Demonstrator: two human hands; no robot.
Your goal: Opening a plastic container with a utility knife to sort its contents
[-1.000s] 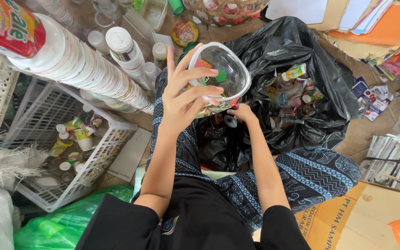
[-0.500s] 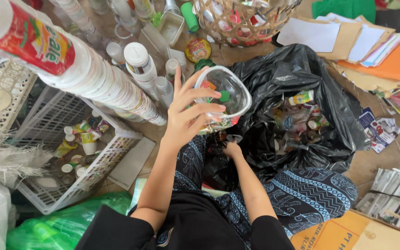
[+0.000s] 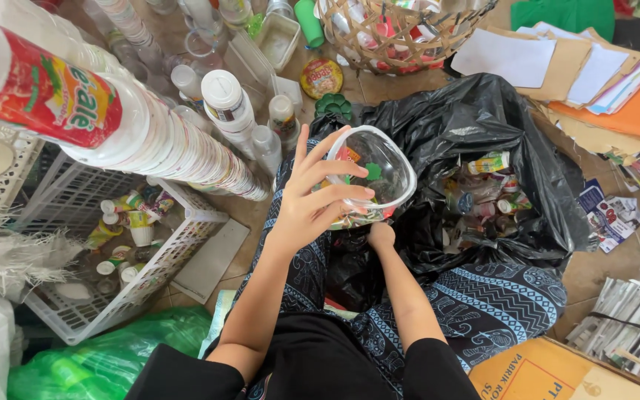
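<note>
**Clear cup held over open black bag, label side being worked**

The black bag [image 3: 483, 141] lies open at 3 o'clock of the hands, with small bottles and wrappers inside. The white basket [image 3: 61, 311] sits at 9 o'clock, holding cups. The long stack of cups [image 3: 150, 141] runs across 10 o'clock. The clear plastic cup [image 3: 375, 174] is held mid-frame, just above the bag's edge. The left hand [image 3: 316, 204] clamps it, fingers spread across its side. The right hand [image 3: 381, 235] is beneath it; its grip cannot be told. Judged step: stripping or emptying the cup; a steady hold seems needed

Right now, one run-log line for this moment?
left hand: holds clear cup | right hand: under cup, grip hidden | black bag: open, beside
</note>
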